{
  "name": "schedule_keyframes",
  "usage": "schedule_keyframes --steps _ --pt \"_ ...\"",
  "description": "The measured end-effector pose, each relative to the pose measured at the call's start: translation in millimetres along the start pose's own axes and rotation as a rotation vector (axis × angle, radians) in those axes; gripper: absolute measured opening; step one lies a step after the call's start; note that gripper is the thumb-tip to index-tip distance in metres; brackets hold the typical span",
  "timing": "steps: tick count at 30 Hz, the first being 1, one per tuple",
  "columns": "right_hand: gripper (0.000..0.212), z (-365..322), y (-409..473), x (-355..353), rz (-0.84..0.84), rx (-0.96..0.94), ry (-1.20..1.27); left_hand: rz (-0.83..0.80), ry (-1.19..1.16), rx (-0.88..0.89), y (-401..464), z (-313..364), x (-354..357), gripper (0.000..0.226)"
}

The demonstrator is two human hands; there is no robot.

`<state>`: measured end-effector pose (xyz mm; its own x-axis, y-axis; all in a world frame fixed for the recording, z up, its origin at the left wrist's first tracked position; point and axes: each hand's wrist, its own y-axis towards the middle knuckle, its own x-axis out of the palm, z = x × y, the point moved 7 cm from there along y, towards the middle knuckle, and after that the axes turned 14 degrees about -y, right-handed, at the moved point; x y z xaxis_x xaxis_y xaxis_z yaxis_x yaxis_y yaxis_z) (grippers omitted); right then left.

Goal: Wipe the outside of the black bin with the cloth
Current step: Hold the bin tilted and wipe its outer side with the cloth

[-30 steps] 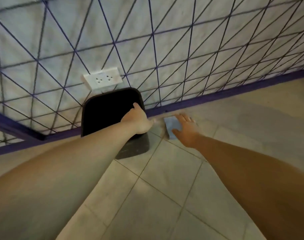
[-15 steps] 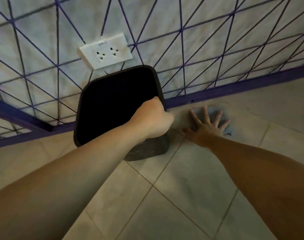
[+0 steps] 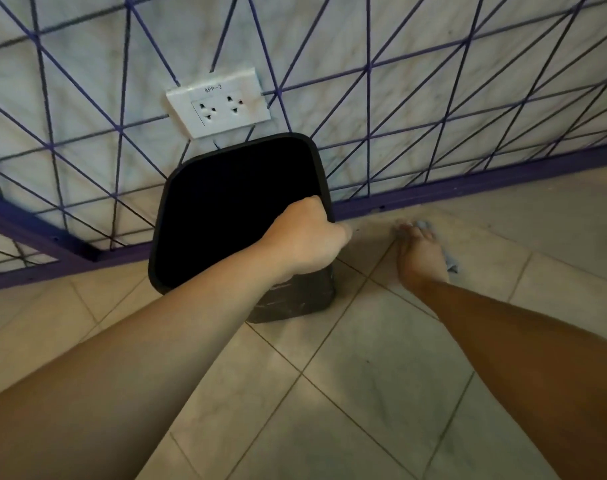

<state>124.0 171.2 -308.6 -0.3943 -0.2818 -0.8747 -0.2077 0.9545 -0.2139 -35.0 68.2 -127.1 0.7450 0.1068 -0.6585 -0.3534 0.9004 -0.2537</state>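
Two bare arms reach down from the bottom of the head view toward a corner where a tiled floor (image 3: 347, 393) meets a pale wall (image 3: 433, 64) crossed by purple lines, with a purple skirting strip (image 3: 468, 183) along its base. The floor's beige tiles run in diagonal joints under both forearms. A black bin (image 3: 232, 209) stands on the floor against the wall, its open mouth dark and its rounded rim facing the camera; its lower outside, visible below the left wrist, shows grey smears. Directly above the bin a white socket plate (image 3: 219, 103) sits on the wall, printed with small lettering and two sets of pin holes. The left hand (image 3: 309, 237) grips the bin's right rim, its fingers (image 3: 309, 206) curled over the edge and into the opening, thumb side on the outer wall. The right hand (image 3: 421, 252) lies on the floor just right of the bin, apart from it, and rests on a blue cloth (image 3: 449, 263), which shows only as slivers at the fingertips and along the hand's right edge. The right hand's fingers are drawn together and blurred; whether they pinch the cloth or merely press it flat cannot be told. The cloth is on the floor near the skirting, not touching the bin.
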Motion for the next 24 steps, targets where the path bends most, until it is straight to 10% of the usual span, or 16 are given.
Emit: schedule_keyframes --steps 13,24 --pt "0.034 -87.7 -153.8 24.4 -0.062 0.305 0.96 0.107 0.39 0.228 -69.0 -20.0 -39.5 0.059" --pt "0.054 -161.1 -183.3 53.1 -0.199 0.36 1.541 -0.073 0.462 0.336 -77.7 -37.9 -36.7 0.046"
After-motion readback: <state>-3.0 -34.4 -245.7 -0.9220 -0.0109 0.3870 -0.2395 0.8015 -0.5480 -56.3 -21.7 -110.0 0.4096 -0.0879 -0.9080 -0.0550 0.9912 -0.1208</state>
